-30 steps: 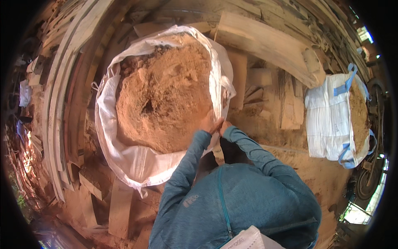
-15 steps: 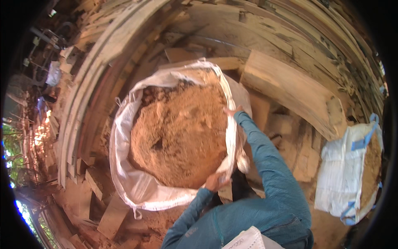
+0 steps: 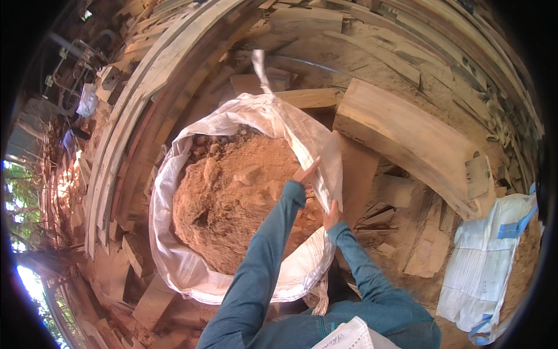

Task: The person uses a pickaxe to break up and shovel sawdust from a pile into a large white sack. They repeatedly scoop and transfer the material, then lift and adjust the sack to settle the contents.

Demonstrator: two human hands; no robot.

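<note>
A large white woven bag point(image 3: 165, 232) stands in front of me, full of orange-brown sawdust point(image 3: 232, 192). Reaching across the sawdust, my left hand point(image 3: 306, 173) is closed on the fabric at the bag's right side, one finger lying along it. Slightly nearer to me, my right hand point(image 3: 332, 215) pinches the same right edge from outside, its thumb and fingertips partly hidden by the cloth. The fabric between the far rim and my hands is raised into a tall fold. At the far rim a white strap point(image 3: 259, 67) sticks up, away from the bag.
A thick wooden slab point(image 3: 407, 139) lies to the right beyond the bag. Long planks point(image 3: 122, 139) run along the left. A second white bag point(image 3: 482, 262) with blue straps stands at the right. Wood offcuts point(image 3: 156, 299) litter the ground at lower left.
My left hand has gone from the near rim across to the right side. My right hand has come nearer along that side. The bag's right fabric is lifted, and the far strap now stands up.
</note>
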